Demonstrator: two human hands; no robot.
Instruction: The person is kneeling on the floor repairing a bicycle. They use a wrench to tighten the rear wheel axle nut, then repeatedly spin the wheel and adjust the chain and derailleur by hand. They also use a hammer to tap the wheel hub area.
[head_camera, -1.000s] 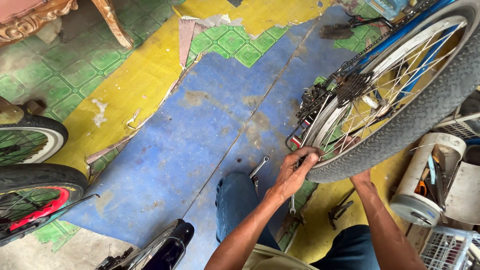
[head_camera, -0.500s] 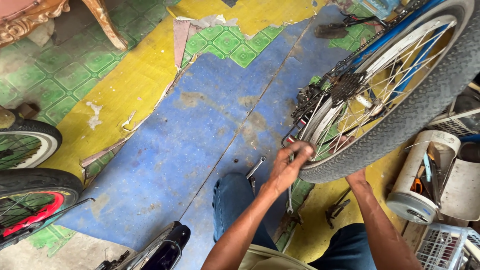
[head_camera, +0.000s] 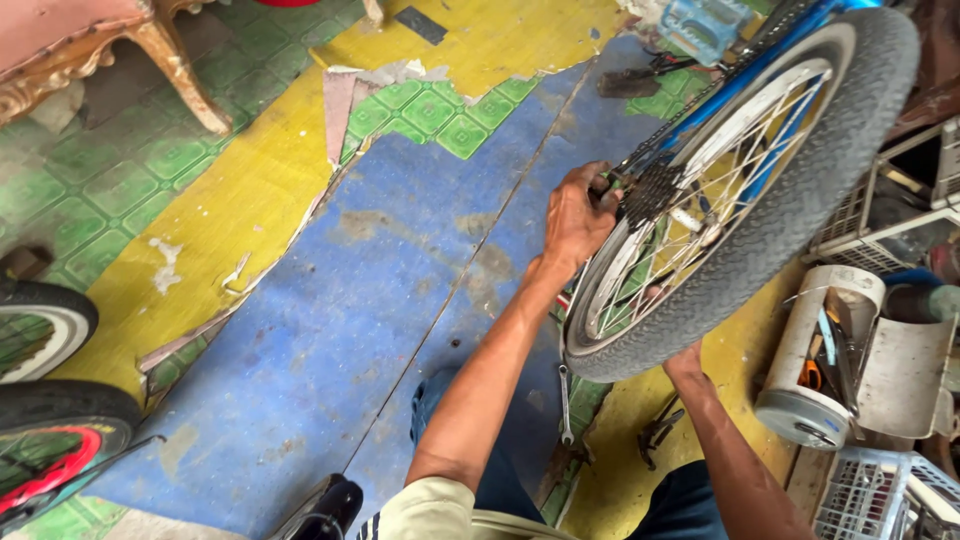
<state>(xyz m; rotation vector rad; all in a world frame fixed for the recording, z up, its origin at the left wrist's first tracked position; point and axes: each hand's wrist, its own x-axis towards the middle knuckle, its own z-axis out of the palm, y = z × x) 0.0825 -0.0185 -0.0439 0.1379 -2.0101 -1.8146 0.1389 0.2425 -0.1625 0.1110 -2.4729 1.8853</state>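
Note:
A bicycle rear wheel with a grey tyre, white rim and blue frame stands at the right. My left hand is closed around a dark part at the axle end, right beside the black sprocket cluster. My right forearm reaches behind the lower tyre. Only the wrist of my right hand shows, and its fingers are hidden by the wheel. A chain runs from the sprockets up toward a pale blue pedal.
A spanner and a dark tool lie on the torn blue and yellow floor mat under the wheel. A white tub of tools and wire baskets stand at the right. Two other tyres are at the left, a carved chair leg at upper left.
My left hand has moved from the wheel's lower rim up to the axle beside the sprockets. The view has shifted, so the wheel now sits higher and more upright.

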